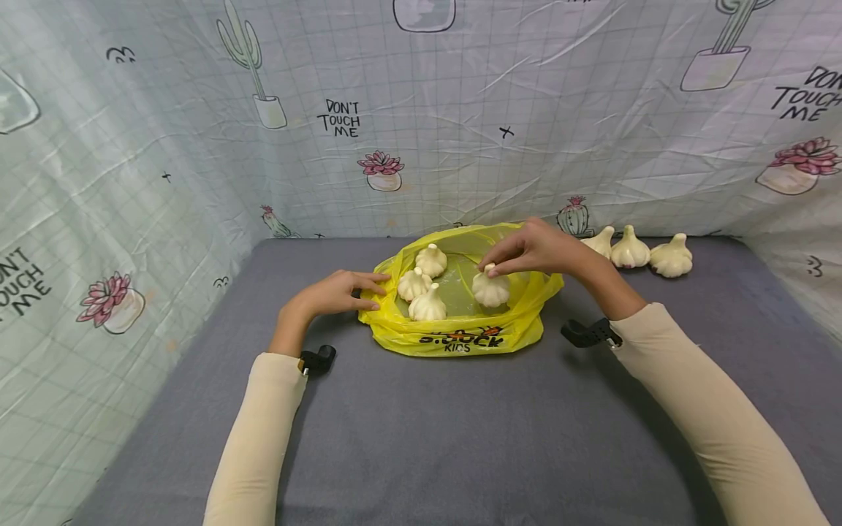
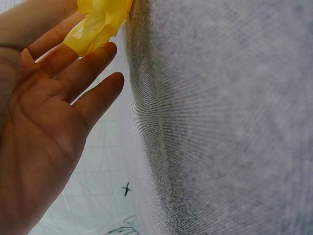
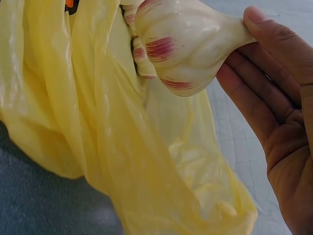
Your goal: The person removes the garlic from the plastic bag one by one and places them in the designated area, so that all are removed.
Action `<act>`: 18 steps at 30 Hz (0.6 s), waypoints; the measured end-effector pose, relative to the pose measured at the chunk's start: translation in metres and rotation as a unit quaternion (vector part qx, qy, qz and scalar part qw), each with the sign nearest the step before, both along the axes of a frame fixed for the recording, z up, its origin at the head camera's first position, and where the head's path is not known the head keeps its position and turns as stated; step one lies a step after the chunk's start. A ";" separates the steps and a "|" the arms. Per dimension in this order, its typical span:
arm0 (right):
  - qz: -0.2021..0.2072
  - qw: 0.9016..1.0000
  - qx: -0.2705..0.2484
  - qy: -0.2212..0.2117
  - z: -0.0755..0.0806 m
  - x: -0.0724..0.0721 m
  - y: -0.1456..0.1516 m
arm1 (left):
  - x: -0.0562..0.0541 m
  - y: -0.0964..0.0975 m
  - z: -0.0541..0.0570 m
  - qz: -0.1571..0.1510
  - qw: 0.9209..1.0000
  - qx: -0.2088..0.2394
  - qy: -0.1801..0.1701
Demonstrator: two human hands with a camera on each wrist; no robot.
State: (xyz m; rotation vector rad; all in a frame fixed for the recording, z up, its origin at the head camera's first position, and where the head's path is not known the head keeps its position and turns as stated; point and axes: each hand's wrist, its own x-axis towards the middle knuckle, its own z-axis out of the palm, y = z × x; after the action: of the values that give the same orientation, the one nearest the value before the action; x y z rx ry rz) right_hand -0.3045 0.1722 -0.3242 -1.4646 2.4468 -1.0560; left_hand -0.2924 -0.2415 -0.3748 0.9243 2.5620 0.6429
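In the head view a yellow plastic bag (image 1: 460, 343) lies with its mouth spread wide. Inside its left part sit several garlic bulbs (image 1: 427, 303). My right hand (image 1: 536, 248) pinches another garlic bulb (image 1: 491, 289) by its stem, over the right part of the bag's mouth. Reddish streaks mark this bulb (image 3: 190, 44) in the right wrist view. At the bag's left rim, my left hand (image 1: 338, 292) touches the plastic with fairly straight fingers. The left wrist view shows the yellow plastic (image 2: 98, 27) against the fingers, the palm (image 2: 44, 142) bare.
Three more garlic bulbs (image 1: 630, 248) stand in a row at the table's back right, one partly hidden behind the right wrist. A grey cloth (image 1: 421, 438) covers the table. Behind it hangs a printed curtain (image 1: 447, 175), which also runs along both sides.
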 end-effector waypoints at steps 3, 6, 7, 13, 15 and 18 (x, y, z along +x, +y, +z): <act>0.004 1.000 -0.007 0.010 0.000 0.001 0.004 | 0.000 0.000 0.000 -0.001 1.000 0.000 0.001; 0.009 1.000 -0.016 0.020 0.001 0.002 0.009 | 0.001 -0.001 0.000 -0.002 1.000 0.001 0.002; 0.009 1.000 -0.017 0.023 0.001 0.003 0.011 | 0.001 0.000 0.001 -0.003 1.000 0.000 0.003; 0.010 0.999 -0.021 0.030 0.003 0.007 0.020 | 0.003 0.001 0.002 -0.001 1.000 -0.006 -0.004; 0.009 0.999 -0.020 0.033 0.004 0.008 0.023 | 0.003 0.001 0.003 -0.001 1.000 -0.007 -0.004; 0.006 0.999 -0.020 0.037 0.005 0.010 0.028 | 0.003 0.002 0.003 -0.002 1.000 -0.007 0.001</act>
State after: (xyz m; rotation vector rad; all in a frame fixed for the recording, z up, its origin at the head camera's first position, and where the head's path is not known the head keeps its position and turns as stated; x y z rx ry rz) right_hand -0.2941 0.2003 -0.3197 -1.5548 2.4774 -1.0740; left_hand -0.2897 -0.2397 -0.3719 0.9260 2.5617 0.6216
